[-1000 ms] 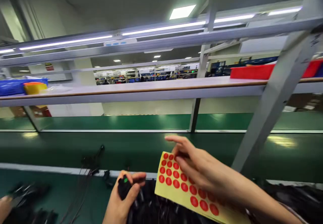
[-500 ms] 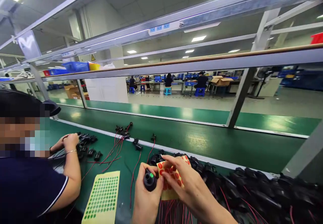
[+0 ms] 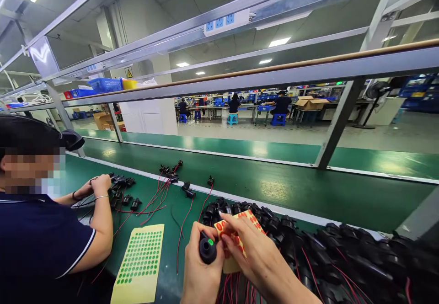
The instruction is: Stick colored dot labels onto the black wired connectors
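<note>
With left hand (image 3: 200,276) clamped round the black buzzer (image 3: 207,250) above the green tabletop (image 3: 168,258) and right hand (image 3: 255,260) pinching the red-dot sticker sheet (image 3: 233,242) — best to steady, peel one dot cleanly, avoid covering the green mark (image 3: 210,242).

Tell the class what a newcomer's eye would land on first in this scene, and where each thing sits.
At bottom centre, the left hand grips a small black part with a green dot, while the right hand holds a yellow sheet of red stickers beside it. A heap of black wired parts fills the lower right, and a sheet of green stickers lies on the green bench, lower left.
</note>
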{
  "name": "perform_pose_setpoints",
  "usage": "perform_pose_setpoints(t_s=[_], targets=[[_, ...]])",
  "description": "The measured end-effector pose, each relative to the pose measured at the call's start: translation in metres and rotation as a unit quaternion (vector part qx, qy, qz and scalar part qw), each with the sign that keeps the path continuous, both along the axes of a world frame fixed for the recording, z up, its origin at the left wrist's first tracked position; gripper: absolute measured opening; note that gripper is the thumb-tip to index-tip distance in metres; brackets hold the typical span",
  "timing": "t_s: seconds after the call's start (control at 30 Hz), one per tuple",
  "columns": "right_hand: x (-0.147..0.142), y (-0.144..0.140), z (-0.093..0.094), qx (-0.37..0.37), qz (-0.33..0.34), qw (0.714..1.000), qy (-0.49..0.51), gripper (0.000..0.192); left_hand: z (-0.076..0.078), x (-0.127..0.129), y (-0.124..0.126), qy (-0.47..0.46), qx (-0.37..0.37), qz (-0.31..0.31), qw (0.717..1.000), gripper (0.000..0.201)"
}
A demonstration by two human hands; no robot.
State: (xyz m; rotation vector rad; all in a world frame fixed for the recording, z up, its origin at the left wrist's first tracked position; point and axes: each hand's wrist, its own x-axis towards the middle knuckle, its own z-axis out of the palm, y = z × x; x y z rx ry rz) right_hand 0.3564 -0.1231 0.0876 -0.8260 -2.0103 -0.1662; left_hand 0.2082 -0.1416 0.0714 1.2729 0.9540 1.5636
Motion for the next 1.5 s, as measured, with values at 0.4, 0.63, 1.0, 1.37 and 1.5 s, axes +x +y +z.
perform_pose_setpoints(t_s=[0.4,0.63,1.0,1.37,1.5], targets=[[0.005,0.006,0.000,-0.034,0.018,0.999,-0.014,0.035,-0.014,0.001,0.010,0.050,0.023,0.036,0.998,0.019],[0.009,0.006,0.000,-0.071,0.026,0.997,-0.009,0.046,-0.006,-0.001,0.007,0.086,0.042,0.046,0.994,0.015],[0.008,0.005,0.000,-0.053,0.021,0.998,-0.017,0.041,0.002,0.000,0.009,0.067,0.002,0.033,0.997,0.017],[0.011,0.009,-0.016,0.008,0.015,0.997,-0.070,0.055,0.011,-0.001,0.023,-0.057,-0.121,-0.061,0.989,0.037],[0.010,0.020,-0.025,-0.027,-0.014,0.999,-0.036,0.048,0.009,0.006,0.038,-0.120,-0.167,-0.097,0.974,0.040]])
